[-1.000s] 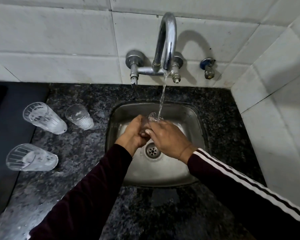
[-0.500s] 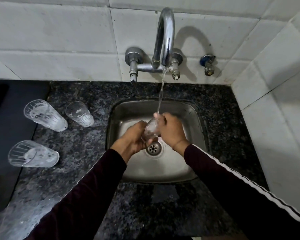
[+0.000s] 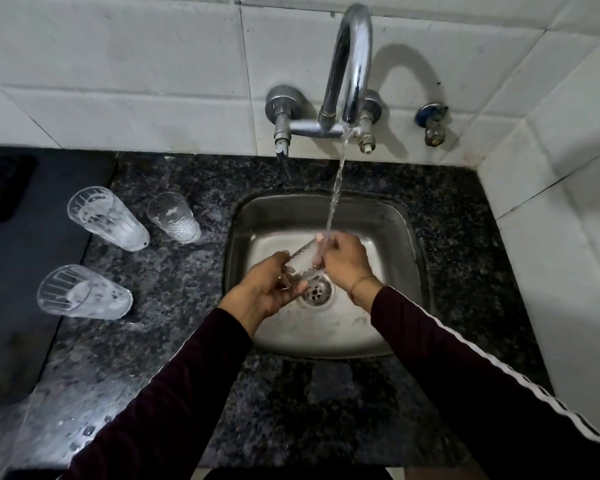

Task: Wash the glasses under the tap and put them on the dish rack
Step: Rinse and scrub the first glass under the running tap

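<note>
Water from the tap (image 3: 349,64) lands on the glass (image 3: 303,259) I hold over the sink (image 3: 406,237). My left hand (image 3: 265,289) grips its base; my right hand (image 3: 345,259) curls round the rim. I should turn it slowly, rubbing inside, gripping firmly since wet glass slips. Three glasses (image 3: 108,220) stand on the desk (image 3: 174,289), well left of my left hand.

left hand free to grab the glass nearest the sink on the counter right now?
Probably not yet. The left hand grips the glass being rinsed over the sink. The path to the counter glass looks open; nothing stands between, but the hand is occupied.
</note>
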